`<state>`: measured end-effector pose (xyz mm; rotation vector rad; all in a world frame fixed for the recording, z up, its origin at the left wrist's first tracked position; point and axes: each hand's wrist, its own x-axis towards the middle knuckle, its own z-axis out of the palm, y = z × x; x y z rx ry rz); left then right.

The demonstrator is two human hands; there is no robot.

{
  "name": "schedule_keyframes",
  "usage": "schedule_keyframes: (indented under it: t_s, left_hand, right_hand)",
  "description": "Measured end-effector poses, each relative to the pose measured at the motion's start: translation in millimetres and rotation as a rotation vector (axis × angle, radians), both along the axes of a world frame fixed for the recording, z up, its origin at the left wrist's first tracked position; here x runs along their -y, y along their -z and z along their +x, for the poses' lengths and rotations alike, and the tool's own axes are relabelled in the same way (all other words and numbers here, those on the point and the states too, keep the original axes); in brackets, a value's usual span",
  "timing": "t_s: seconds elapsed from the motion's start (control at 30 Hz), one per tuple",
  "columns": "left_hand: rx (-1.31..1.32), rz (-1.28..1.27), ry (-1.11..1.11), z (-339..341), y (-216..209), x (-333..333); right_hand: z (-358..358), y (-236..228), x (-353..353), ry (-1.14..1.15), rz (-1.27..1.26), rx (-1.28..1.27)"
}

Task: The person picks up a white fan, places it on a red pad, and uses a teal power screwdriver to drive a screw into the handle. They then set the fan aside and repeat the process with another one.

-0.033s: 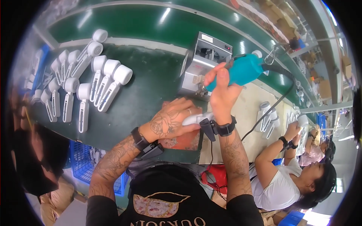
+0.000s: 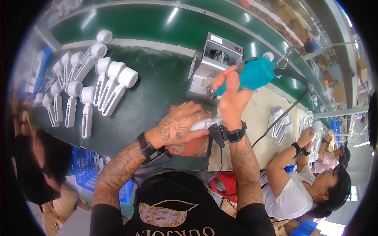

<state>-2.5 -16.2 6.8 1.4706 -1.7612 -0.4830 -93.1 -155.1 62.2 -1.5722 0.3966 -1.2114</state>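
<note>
A teal power tool (image 2: 256,74) is being gripped by the right hand (image 2: 235,94), the fingers wrapped around it, near a grey machine (image 2: 201,78). A white piece (image 2: 200,125) is being held over a reddish pad (image 2: 187,149) by the left hand (image 2: 179,122), whose fingers are bent and partly hidden.

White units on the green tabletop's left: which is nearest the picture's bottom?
The unit just left of the row of three; its handle reaches lowest.
</note>
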Motion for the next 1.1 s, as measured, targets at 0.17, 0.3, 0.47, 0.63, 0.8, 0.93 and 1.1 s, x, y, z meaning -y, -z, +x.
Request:
schedule_keyframes:
  t_s: [0.17, 0.3, 0.47, 0.63, 0.8, 0.93, 1.1]
  left_hand:
    - [0.025, -0.04, -0.037, 1.5, 3.1, -2.3]
    - [-0.004, -0.034, -0.014, 1.3, 2.7, -1.2]
    - [-0.009, -0.036, -0.041, 1.0, 5.5, 0.3]
    - [-0.032, -0.03, -0.034, 0.1, -0.4, -0.9]
    - [-0.027, 0.001, -0.022, 0.0, 1.1, -0.3]
    - [0.017, 0.0, -0.019, 0.3, 2.2, -1.0]
    - [0.031, 0.03, -0.008, 0.5, -2.0, -0.9]
  right_hand:
    - [-6.1, -4.5, -17.1, -0.046, 0.052, -0.068]
    - [-41.6, -5.5, -32.5, -0.045, 0.122, -0.06]
    - [-50.8, -1.5, -40.1, -0.076, 0.153, -0.055]
    - [-52.1, 4.0, -38.1, -0.096, 0.151, -0.024]
    - [-51.0, 17.1, -39.9, -0.103, 0.177, -0.05]
    - [-48.0, 15.6, -40.9, -0.132, 0.176, -0.017]
    - [-48.7, 17.4, -39.6, -0.135, 0.189, -0.024]
